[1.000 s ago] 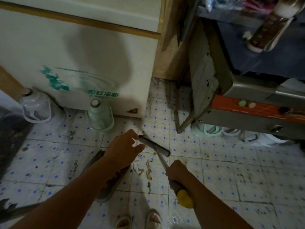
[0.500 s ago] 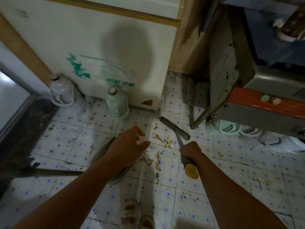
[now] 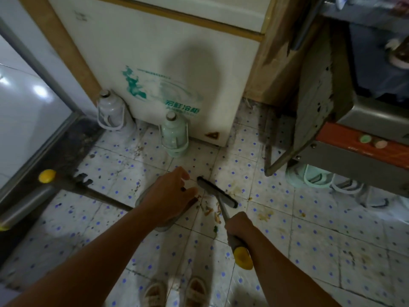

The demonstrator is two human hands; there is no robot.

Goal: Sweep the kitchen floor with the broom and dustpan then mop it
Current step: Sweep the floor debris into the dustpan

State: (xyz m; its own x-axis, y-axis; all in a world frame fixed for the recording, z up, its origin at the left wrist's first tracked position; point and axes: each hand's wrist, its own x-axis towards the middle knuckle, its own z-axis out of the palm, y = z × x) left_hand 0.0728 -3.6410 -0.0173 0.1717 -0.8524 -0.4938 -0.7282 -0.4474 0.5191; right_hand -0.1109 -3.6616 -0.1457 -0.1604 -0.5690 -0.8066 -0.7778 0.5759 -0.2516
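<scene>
You're in a home kitchen: a chest freezer (image 3: 177, 69), thermos flasks (image 3: 173, 135) at its base, a stove (image 3: 363, 138) to its right.

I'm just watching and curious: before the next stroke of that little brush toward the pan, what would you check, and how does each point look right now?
1. Right hand has a firm grip on the brush handle: ok.
2. Brush head is down on the floor behind the scraps: ok.
3. Dustpan sits beside the scraps: ok, though the left hand hides most of it.
4. Dustpan lip is flat on the tile: cannot tell.
5. Left hand is really holding the dustpan: cannot tell.
6. Slippered feet are clear of the sweep path: ok.
</scene>
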